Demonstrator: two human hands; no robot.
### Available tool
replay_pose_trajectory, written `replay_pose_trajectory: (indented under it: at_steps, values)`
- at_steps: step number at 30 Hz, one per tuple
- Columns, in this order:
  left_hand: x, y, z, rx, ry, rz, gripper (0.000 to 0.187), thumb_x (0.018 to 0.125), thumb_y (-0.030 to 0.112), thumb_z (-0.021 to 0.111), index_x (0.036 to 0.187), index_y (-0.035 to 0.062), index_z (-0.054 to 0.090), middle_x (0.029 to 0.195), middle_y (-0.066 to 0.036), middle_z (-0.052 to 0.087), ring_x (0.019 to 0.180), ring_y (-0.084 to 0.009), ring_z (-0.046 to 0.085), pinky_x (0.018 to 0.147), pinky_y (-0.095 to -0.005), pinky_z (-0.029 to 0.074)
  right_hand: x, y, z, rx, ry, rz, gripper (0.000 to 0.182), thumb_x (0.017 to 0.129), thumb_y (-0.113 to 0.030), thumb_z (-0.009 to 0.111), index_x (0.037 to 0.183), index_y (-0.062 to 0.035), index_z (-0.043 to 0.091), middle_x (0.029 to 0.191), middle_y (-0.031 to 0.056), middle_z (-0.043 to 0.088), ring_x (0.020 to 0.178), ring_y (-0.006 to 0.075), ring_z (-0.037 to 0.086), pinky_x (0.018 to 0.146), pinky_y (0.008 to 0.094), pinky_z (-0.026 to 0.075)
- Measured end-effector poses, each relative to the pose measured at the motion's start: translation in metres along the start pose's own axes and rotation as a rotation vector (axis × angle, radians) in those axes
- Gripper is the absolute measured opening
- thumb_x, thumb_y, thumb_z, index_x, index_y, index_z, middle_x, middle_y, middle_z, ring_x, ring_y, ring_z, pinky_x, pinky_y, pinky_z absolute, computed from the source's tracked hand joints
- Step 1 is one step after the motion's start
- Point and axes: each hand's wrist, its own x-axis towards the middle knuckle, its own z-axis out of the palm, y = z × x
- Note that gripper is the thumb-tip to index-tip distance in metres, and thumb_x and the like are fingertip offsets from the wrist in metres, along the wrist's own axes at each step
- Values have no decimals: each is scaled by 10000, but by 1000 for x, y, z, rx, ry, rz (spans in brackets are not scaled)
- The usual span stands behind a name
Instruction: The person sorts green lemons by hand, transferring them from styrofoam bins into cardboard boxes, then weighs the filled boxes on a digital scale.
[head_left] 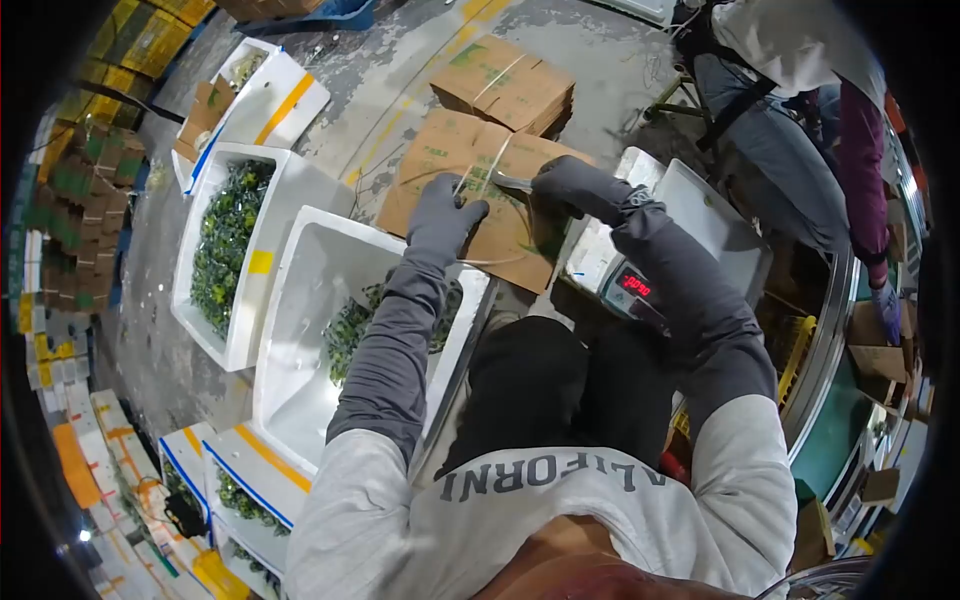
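Cardboard: one bundle (510, 235) under two hands (438, 215) (572, 184)

Print (436, 153) on cardboard (512, 238) illegibly small

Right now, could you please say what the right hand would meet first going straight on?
The right hand, led by its metal tool, would probably meet the pale strap on the nearer cardboard stack; depth is unclear.

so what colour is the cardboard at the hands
Brown with green print; the cardboard shows best in the head view.
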Motion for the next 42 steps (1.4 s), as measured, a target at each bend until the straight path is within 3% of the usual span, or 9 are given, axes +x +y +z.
replay_pose_trajectory:
  at_steps: [7, 14, 18, 21, 23, 25, 31, 35, 42]
  values:
    - [-4, -3, 6, -16, 16, 23, 513, 719, 281, 750, 1106, 34, 521, 1038, -151, 538, 914, -299, 563, 807, -391, 461, -2, -12, 2, 227, 2, 310, 238, 841, -214, 580, 776, 7, 636, 600, 72, 550, 417, 158, 502, 372, 298, 391]
    - [-9, 3, 3, 12, 1, 17, 508, 732, 278, 741, 1114, 32, 514, 1051, -157, 531, 954, -315, 548, 832, -398, 448, -4, -17, -12, 195, -132, 238, 233, 862, -200, 533, 742, -21, 622, 569, 6, 519, 378, 94, 412, 365, 244, 324]
    - [-8, 0, 4, 15, 25, 49, 503, 729, 280, 744, 1104, 29, 521, 1048, -153, 535, 948, -315, 553, 828, -397, 450, -1, -6, -9, 254, -97, 102, 274, 877, -202, 524, 739, 14, 618, 530, 43, 503, 379, 125, 456, 363, 277, 358]
    - [-5, -1, 5, 13, 22, 57, 492, 722, 287, 750, 1075, 18, 540, 1006, -145, 562, 890, -302, 572, 793, -393, 463, 2, -10, -1, 309, 1, 249, 265, 870, -217, 524, 804, 16, 633, 593, 73, 554, 471, 155, 540, 410, 291, 414]
    - [-6, 11, -1, -30, -29, 6, 483, 713, 301, 757, 1035, -1, 562, 948, -139, 596, 825, -282, 586, 746, -385, 477, 12, -1, 15, -188, 105, 147, 314, 847, -279, 517, 965, -22, 653, 849, 130, 655, 778, 277, 640, 714, 367, 513]
    - [0, 4, 5, 37, -29, 36, 457, 715, 291, 757, 1015, 1, 570, 889, -134, 606, 780, -266, 592, 721, -375, 481, 13, -10, 22, 12, 114, 208, 294, 882, -275, 524, 886, 5, 616, 728, 78, 622, 635, 164, 585, 606, 323, 487]
    - [10, 4, 3, 41, -48, -3, 396, 733, 294, 747, 964, 15, 587, 844, -139, 641, 765, -258, 618, 701, -362, 473, 16, -21, 55, -469, 405, -6, 212, 867, -241, 527, 919, -46, 591, 800, 204, 636, 757, 383, 629, 657, 458, 487]
    - [13, 8, 9, 40, -48, -135, 345, 790, 333, 691, 912, 25, 596, 813, -139, 651, 744, -297, 619, 701, -382, 469, 3, -31, 72, -601, 482, -1, 182, 820, -236, 561, 889, -71, 600, 752, 159, 643, 720, 359, 642, 619, 463, 486]
    - [5, 2, 18, 241, 29, 96, 277, 863, 319, 580, 910, 46, 556, 904, -169, 623, 888, -363, 595, 742, -448, 459, 20, -30, 57, -743, 371, -67, 155, 803, -204, 566, 875, -99, 652, 790, 144, 658, 753, 342, 655, 617, 449, 508]
